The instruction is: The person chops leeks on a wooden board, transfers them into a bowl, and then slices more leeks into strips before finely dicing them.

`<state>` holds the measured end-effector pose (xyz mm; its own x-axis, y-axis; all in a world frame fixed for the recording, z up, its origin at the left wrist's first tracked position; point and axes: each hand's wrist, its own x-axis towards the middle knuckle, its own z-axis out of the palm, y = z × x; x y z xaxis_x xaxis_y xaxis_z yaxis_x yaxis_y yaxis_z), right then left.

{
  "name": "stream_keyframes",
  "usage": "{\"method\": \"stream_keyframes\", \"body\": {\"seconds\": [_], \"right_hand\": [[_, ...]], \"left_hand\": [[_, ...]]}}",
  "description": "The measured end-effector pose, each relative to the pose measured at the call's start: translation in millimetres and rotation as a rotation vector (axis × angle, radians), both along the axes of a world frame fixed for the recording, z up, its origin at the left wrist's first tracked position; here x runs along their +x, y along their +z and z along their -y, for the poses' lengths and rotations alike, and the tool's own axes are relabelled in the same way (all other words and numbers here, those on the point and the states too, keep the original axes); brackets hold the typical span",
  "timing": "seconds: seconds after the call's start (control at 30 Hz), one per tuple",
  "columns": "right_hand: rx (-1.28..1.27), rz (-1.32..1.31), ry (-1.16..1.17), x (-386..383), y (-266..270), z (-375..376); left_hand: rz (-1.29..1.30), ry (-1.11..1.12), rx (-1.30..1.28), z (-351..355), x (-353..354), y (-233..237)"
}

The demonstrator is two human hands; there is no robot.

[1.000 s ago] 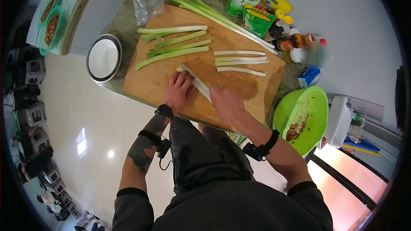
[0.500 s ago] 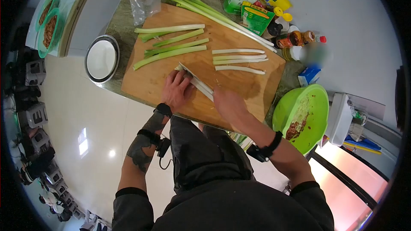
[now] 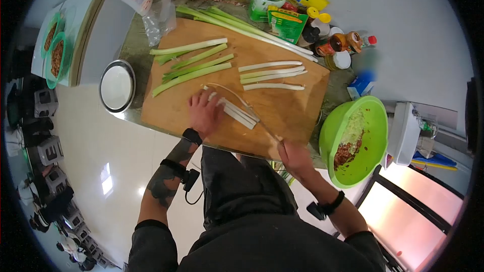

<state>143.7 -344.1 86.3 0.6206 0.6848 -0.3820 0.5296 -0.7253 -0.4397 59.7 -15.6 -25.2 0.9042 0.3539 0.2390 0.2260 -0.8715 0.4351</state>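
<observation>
On the wooden cutting board (image 3: 282,116), my left hand (image 3: 205,111) presses curled fingers onto the upper end of white scallion pieces (image 3: 241,116) lying side by side. My right hand (image 3: 295,160) grips a knife (image 3: 268,130) by its handle near the board's front edge. The blade is seen almost edge-on, just right of the pieces. To the right lie several white scallion lengths (image 3: 272,75), and to the left several green lengths (image 3: 194,78). Long whole scallions (image 3: 252,34) stretch across the board's back edge.
At the right stands a green basin (image 3: 330,141) with chopped pale vegetable and dark reddish filling. Sauce bottles (image 3: 330,45) and a green packet (image 3: 287,24) line the back right. A white bowl (image 3: 117,88) sits at the left, and a plastic bag (image 3: 159,22) lies back left.
My right hand has drawn the knife back toward me and to the right, baring more of the scallion pieces. My left hand still rests on them. The view has shifted slightly.
</observation>
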Motion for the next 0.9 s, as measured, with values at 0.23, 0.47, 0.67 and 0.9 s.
{"method": "stream_keyframes", "body": {"seconds": [0.23,0.47,0.67,0.9], "right_hand": [[-0.094,-0.172,0.175,-38,-28,-3],[-0.056,-0.118,0.188,-23,-51,-45],[0.024,-0.084,0.012,4,-72,-43],[0.012,-0.095,-0.055,16,-48,-59]], "left_hand": [[-0.069,-0.514,0.073,49,124,15],[-0.202,-0.448,0.112,54,137,28],[0.1,-0.023,-0.004,-1,38,66],[0.025,0.013,-0.132,15,-46,-19]]}}
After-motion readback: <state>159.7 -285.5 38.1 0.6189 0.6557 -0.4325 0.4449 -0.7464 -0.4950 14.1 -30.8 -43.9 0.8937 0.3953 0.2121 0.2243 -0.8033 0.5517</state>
